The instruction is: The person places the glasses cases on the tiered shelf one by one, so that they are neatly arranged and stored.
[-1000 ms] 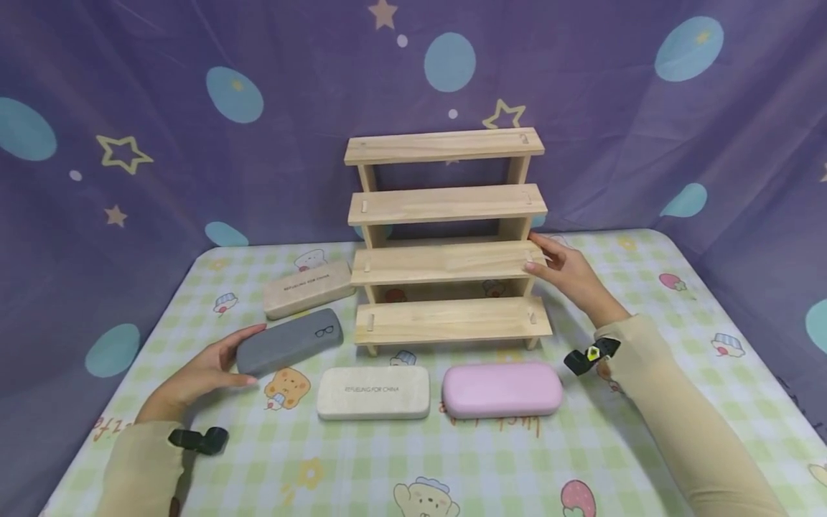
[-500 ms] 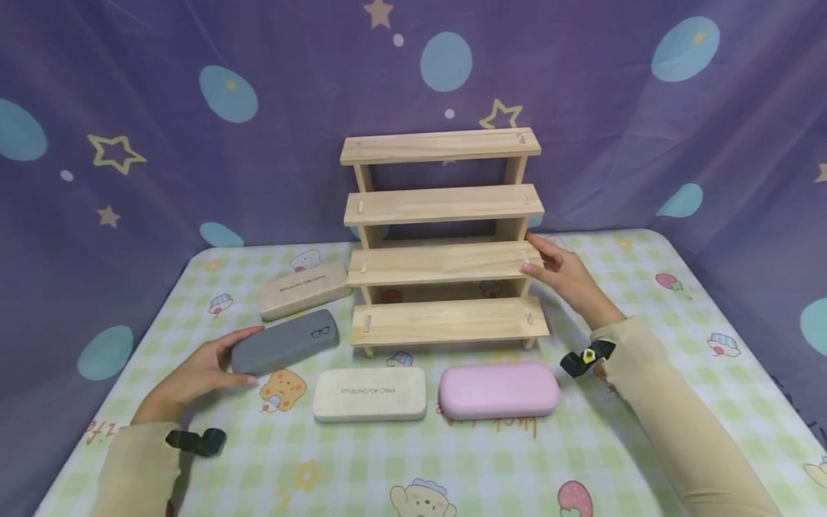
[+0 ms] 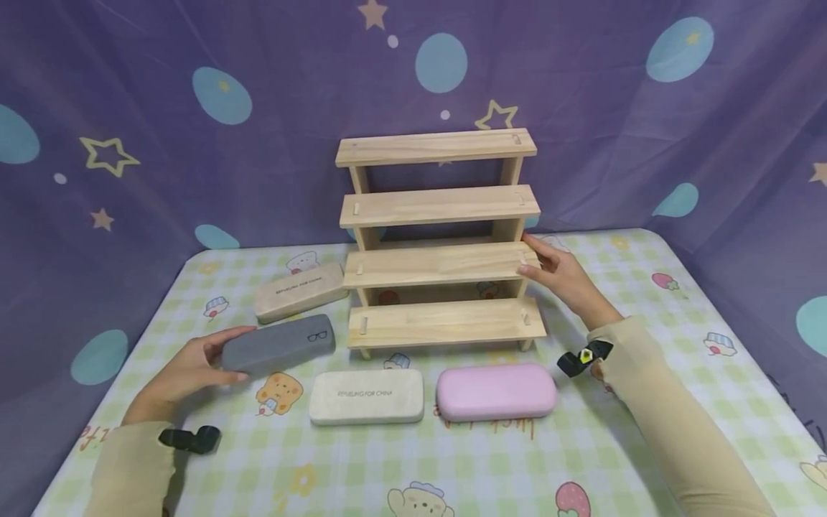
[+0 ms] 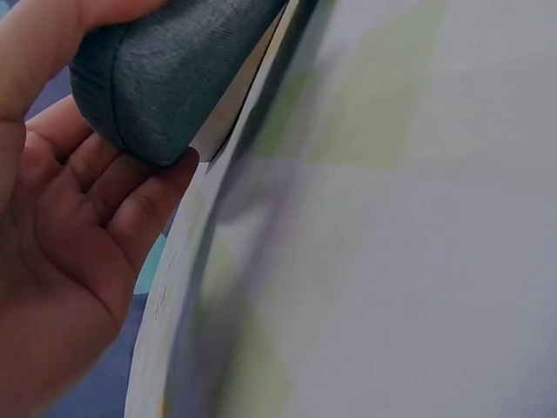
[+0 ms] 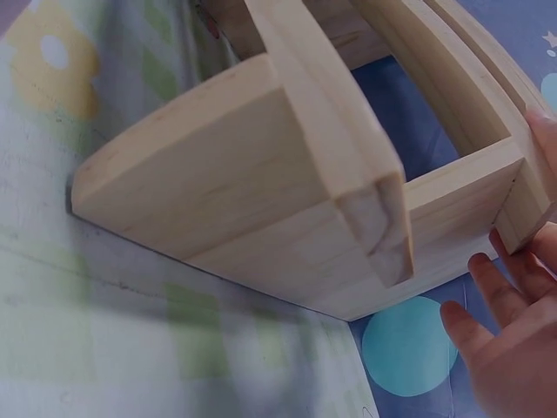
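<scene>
A: Take the four-tier pale wooden stepped rack [image 3: 442,244] as the mark. What lies closest to the person?

B: Just in front of it, side by side on the green-checked cartoon tablecloth [image 3: 413,459], are a cream rectangular fabric glasses case [image 3: 366,397] with small print on its lid and a pink rounded smooth glasses case [image 3: 496,391]. The pink one sits under the rack's right half, the cream one under its left half.

A: And the left hand [image 3: 187,370]?

B: It is front-left of the rack, thumb over the top and fingers [image 4: 130,209] under the near end of a grey rounded fabric glasses case [image 3: 279,345]. So it grips that case. In the left wrist view the held end looks raised off the cloth; the far end points toward the rack's bottom step.

A: The right hand [image 3: 563,278]?

B: At the rack's right end, level with the second step from the bottom. Its fingers are nearly straight and rest against the end of that board, curled round nothing. The right wrist view shows the fingertips [image 5: 487,292] against the wood.

A: Farther back?

B: A tan rectangular fabric glasses case [image 3: 299,291] lies left of the rack, beyond the grey one. Behind everything hangs a purple cloth backdrop [image 3: 129,86] with stars and blue dots.
</scene>
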### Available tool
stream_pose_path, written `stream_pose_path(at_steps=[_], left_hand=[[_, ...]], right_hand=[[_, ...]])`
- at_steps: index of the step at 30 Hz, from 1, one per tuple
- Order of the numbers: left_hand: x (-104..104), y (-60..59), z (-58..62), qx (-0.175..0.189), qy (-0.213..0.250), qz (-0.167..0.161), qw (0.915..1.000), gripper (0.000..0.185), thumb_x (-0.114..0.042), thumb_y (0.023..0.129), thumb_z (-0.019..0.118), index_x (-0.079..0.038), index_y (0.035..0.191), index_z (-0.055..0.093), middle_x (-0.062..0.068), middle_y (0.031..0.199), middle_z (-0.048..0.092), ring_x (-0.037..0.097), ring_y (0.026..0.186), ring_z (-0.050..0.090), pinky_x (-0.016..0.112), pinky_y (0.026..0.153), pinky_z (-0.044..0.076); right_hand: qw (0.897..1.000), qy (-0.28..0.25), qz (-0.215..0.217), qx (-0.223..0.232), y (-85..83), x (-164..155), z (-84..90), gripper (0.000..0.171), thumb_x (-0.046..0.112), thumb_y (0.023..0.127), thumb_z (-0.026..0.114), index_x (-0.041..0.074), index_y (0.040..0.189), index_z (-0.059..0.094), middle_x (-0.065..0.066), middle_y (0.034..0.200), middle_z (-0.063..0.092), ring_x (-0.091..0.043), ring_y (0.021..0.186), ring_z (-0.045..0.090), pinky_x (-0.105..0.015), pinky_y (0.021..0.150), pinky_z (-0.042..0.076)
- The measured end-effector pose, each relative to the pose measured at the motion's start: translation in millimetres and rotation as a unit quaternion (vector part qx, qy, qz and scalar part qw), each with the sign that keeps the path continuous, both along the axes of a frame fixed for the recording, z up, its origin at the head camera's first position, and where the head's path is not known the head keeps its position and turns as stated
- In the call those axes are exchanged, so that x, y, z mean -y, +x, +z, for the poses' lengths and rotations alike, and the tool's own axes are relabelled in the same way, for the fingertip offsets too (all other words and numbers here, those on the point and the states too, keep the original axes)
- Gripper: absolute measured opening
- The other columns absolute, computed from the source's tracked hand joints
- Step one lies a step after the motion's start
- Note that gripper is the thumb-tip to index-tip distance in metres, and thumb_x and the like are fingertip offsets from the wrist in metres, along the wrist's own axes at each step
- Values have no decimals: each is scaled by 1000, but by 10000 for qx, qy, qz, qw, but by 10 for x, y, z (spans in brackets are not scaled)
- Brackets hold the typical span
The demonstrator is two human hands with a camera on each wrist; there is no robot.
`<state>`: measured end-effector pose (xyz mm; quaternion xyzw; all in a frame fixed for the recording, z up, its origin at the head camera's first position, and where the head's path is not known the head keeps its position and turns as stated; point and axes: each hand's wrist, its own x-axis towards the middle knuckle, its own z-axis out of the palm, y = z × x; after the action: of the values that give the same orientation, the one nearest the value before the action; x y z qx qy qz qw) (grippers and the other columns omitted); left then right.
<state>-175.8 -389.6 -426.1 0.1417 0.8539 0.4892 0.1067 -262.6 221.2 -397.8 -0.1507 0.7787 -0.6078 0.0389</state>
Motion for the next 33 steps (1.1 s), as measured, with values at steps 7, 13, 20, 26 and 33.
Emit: stream_pose_path(at_steps=[7,13,20,26,33], left_hand=[[9,3,80,-316,9,-70,9995,74,5,73,76,0,139,43,-19,110,61,2,88,59,21,72,49],[-29,6,253,-835,-134,-202,9962,74,5,70,79,-1,136,48,-14,109,57,5,60,38,25,53,37],[-43,-58,548,-1060,-411,-649,9914,71,6,73,75,-3,138,47,-11,124,52,17,54,23,29,49,29],[-144,-121,775,-1124,-469,-846,9889,71,7,73,74,-2,138,47,-4,69,32,16,51,19,29,46,29],[-378,-147,918,-1163,-416,-847,9887,67,6,75,72,-2,137,48,-16,100,57,14,46,15,27,48,31]], right_hand=[[10000,-8,-27,-29,0,-1,-6,69,15,92,61,2,148,23,-16,154,21,-33,137,29,-12,93,38],[9998,172,-73,-32,8,-14,8,68,16,93,61,4,148,24,-14,154,21,-30,139,23,-13,100,33],[10000,10,-61,37,12,10,8,68,16,93,61,6,149,24,-13,154,21,-31,138,28,-14,98,35],[9999,-68,-77,100,22,15,-8,68,15,93,61,8,149,24,-12,154,21,-30,137,30,-13,96,37],[9999,-69,-64,81,27,17,6,67,16,93,61,10,149,24,-12,154,22,-30,136,31,-14,97,37]])
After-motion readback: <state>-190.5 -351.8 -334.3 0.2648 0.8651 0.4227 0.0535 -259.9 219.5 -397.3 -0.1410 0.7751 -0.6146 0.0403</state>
